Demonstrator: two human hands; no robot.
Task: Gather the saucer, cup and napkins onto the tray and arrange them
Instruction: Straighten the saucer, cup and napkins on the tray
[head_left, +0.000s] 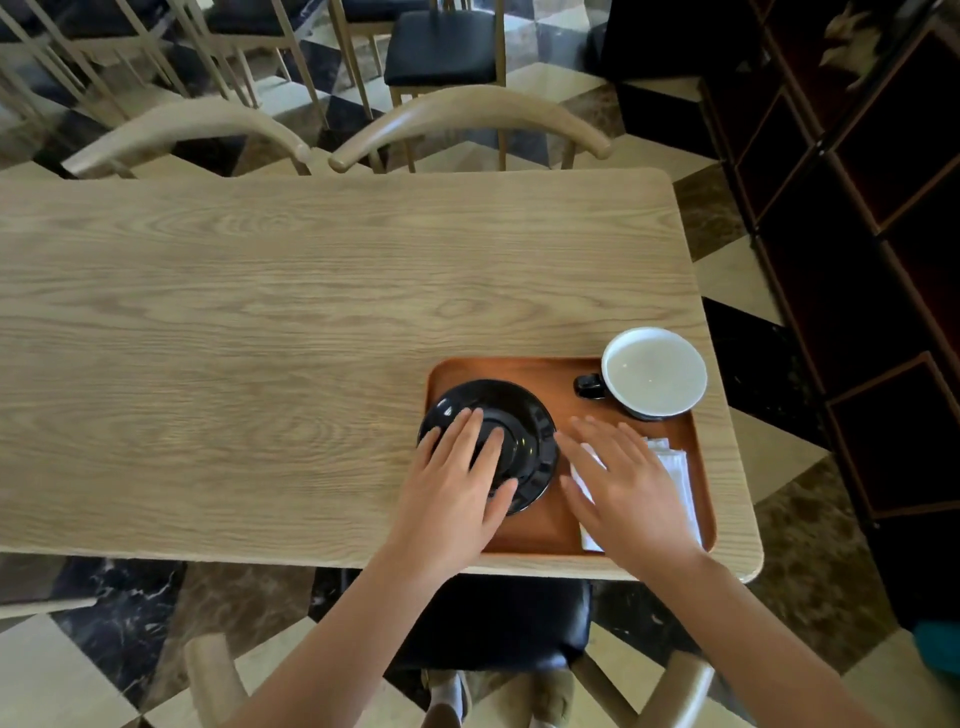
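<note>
Two hands are out over the tray (566, 535). Our left hand (457, 493) lies flat, fingers spread, on the black saucer (524, 415) at the tray's left edge. Our right hand (623, 488) is flat and open too, on the white napkins (680, 478) by the tray's right edge. We see the cup (653, 372) in the tray's far right corner. Under it all is the wooden table (260, 312), and the tray sits at its near right corner.
</note>
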